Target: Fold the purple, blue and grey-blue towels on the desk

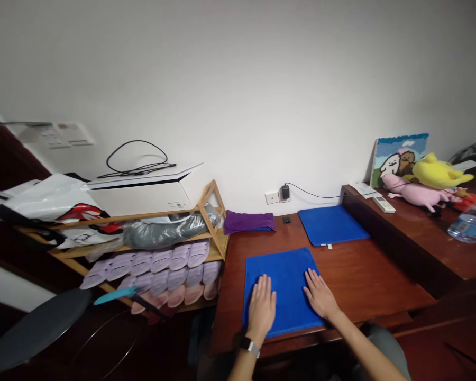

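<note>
A blue cloth (287,288) lies spread flat near the front edge of the wooden desk (353,275). My left hand (262,304) rests flat on its left part, fingers stretched forward; a band with a pale metal piece circles that wrist. On the cloth's right side lies my right hand (319,296), palm down with the fingers a little apart. Neither hand holds anything. Further back on the desk is a second blue cloth (333,225) with a small white tag at its front edge. At the back left sits a folded purple cloth (249,221), with some blue showing under it.
Left of the desk stands a wooden rack (218,241) with several lilac and pink slippers and a white box (143,193) on top. A raised ledge at right carries plush toys (414,193), a remote (384,204) and a plastic bottle (471,225). A black plug (285,191) sits in the wall socket.
</note>
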The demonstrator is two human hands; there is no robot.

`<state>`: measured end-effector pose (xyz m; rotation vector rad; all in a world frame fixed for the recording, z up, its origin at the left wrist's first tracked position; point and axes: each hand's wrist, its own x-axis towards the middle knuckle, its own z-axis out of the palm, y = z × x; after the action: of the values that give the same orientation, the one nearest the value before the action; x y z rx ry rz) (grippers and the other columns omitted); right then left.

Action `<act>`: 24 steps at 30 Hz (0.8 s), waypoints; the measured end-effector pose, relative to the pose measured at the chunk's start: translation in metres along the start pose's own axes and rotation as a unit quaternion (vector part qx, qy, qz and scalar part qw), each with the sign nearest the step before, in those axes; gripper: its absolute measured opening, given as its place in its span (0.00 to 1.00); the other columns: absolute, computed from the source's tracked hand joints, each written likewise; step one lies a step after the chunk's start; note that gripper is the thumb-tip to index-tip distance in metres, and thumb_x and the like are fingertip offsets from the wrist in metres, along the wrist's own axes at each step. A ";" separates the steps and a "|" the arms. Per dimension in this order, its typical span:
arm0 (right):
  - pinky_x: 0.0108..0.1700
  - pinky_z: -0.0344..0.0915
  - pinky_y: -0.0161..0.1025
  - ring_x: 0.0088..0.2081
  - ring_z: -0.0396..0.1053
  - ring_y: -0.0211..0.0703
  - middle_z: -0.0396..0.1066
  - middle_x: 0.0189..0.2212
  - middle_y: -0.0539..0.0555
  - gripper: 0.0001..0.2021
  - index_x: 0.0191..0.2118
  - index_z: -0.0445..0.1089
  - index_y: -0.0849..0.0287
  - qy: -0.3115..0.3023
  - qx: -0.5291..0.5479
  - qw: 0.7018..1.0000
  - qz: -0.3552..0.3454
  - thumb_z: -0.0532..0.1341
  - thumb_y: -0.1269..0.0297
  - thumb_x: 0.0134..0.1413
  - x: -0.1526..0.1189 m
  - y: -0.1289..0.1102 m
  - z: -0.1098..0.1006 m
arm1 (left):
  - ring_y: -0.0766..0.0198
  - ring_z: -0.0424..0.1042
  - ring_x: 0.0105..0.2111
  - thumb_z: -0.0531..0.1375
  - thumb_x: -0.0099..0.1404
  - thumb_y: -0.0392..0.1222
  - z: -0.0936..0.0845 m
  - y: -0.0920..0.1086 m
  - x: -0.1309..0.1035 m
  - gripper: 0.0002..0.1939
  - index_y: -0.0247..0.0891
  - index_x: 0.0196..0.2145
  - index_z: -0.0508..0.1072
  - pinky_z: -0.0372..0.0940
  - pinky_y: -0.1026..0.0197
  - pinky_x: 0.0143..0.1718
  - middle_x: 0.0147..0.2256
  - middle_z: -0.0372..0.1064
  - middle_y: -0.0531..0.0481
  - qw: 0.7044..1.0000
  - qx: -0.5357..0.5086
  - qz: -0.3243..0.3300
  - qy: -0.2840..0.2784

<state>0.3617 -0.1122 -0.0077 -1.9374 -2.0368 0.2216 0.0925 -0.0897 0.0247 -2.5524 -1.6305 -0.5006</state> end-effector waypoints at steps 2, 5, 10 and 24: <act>0.75 0.48 0.56 0.76 0.45 0.53 0.48 0.75 0.60 0.35 0.75 0.52 0.62 0.012 -0.001 1.000 -0.011 0.40 0.47 0.74 -0.004 -0.006 0.001 | 0.55 0.51 0.74 0.42 0.80 0.49 0.005 0.036 0.004 0.30 0.42 0.75 0.53 0.53 0.45 0.73 0.74 0.50 0.47 0.997 -0.037 0.069 -0.025; 0.75 0.48 0.56 0.75 0.47 0.53 0.50 0.75 0.59 0.34 0.75 0.52 0.60 0.011 0.000 1.000 -0.024 0.41 0.46 0.74 -0.011 -0.010 0.005 | 0.55 0.51 0.73 0.42 0.80 0.52 0.014 0.067 0.004 0.30 0.45 0.75 0.52 0.54 0.44 0.73 0.74 0.51 0.48 0.989 -0.069 0.106 -0.072; 0.75 0.48 0.55 0.75 0.47 0.52 0.49 0.75 0.57 0.34 0.76 0.51 0.57 0.011 0.005 1.000 -0.019 0.42 0.45 0.73 -0.012 -0.010 0.004 | 0.53 0.51 0.74 0.42 0.79 0.54 0.018 0.033 -0.011 0.31 0.43 0.75 0.51 0.53 0.42 0.73 0.74 0.49 0.47 0.995 -0.046 0.039 -0.080; 0.75 0.47 0.54 0.76 0.46 0.52 0.50 0.75 0.58 0.34 0.75 0.52 0.60 0.006 0.025 0.999 0.019 0.40 0.46 0.74 -0.002 -0.023 -0.006 | 0.53 0.53 0.73 0.41 0.79 0.46 0.005 -0.019 -0.023 0.30 0.38 0.74 0.55 0.53 0.44 0.73 0.72 0.54 0.43 0.998 0.021 -0.051 0.007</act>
<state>0.3420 -0.1164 0.0049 -1.9442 -1.9689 0.2657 0.0677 -0.1001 0.0111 -2.4392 -1.7542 -0.4853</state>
